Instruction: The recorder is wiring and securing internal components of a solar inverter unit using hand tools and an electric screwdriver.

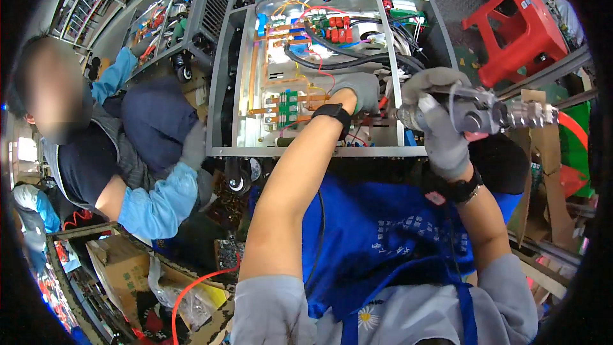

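My right hand (442, 129), in a grey glove, is wrapped round a silvery pneumatic wrench (483, 114) at the right side of an open metal cabinet (306, 151). A red air hose (575, 129) runs from the back of the tool, and its front end points left into the cabinet. My gloved left hand (361, 92) reaches inside, close to the tool's front end; its fingers are mostly hidden. Beside the left wrist lie copper bars (262, 111) and a green board (288, 110). Thick black cables (345, 62) curve above that hand.
A co-worker in light-blue sleeves (159, 207) crouches at the left, by another open cabinet (191, 22). A red plastic stool (518, 35) stands at the far right. Cardboard (118, 268) fills a bin at the lower left, where another red hose (191, 289) runs.
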Action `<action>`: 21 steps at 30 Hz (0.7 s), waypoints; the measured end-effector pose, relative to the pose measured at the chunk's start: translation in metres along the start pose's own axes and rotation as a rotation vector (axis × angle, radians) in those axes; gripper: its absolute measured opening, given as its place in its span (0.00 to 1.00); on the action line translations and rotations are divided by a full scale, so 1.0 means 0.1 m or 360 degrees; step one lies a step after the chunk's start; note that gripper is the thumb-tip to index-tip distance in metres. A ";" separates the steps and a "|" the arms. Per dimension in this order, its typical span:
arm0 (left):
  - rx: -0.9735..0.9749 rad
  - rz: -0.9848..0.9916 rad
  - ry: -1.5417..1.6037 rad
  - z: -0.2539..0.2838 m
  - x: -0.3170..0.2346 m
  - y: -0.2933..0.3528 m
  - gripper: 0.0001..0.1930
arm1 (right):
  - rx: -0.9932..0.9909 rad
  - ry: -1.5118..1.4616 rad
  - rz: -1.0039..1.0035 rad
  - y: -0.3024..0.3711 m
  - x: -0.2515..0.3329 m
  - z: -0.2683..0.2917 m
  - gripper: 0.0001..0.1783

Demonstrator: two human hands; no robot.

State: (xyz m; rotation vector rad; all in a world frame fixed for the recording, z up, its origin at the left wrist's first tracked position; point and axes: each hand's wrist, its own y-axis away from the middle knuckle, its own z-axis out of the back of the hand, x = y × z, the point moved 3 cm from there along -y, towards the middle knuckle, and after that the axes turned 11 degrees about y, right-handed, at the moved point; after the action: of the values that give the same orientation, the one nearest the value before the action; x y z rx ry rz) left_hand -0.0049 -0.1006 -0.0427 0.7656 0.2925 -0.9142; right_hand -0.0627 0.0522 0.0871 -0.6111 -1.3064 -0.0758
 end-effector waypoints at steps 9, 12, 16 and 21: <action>-0.0273 -0.0152 0.0364 -0.05 0.02 -0.08 0.19 | 0.0105 0.0326 0.0087 -0.09 -0.12 -0.27 0.12; -0.0351 -0.0123 0.0344 0.01 -0.09 -0.02 0.19 | 0.0066 0.0322 -0.0102 -0.11 -0.11 -0.29 0.12; -0.0404 -0.0254 0.0370 -0.16 0.23 -0.31 0.20 | 0.0123 0.0386 -0.0053 -0.13 -0.14 -0.41 0.12; -0.0386 -0.0277 0.0406 -0.08 0.10 -0.23 0.21 | 0.0116 0.0305 -0.0077 -0.10 -0.15 -0.42 0.13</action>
State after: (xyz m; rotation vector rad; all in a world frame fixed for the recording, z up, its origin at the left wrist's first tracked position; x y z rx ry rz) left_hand -0.0168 -0.1096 -0.0638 0.6377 0.6907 -0.9240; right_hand -0.0337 0.0204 0.0719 -0.4976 -1.1329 -0.1228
